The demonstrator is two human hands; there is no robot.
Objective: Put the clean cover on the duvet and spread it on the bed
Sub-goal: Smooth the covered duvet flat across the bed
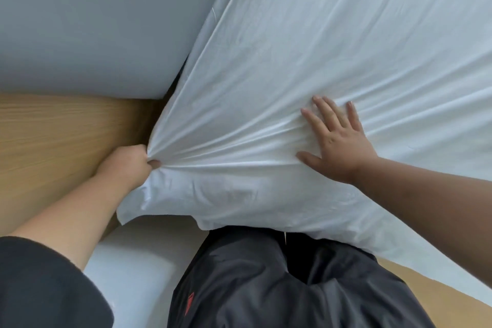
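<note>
Left hand [130, 162] fisted on cover [306, 61], right hand [335, 141] flat.

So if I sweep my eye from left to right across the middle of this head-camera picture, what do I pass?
Wooden floor → left hand, gripping a bunched corner of the white duvet cover → the creases fanning out from that grip → right hand, pressing flat on the cover → more smooth cover to the right edge.
</note>
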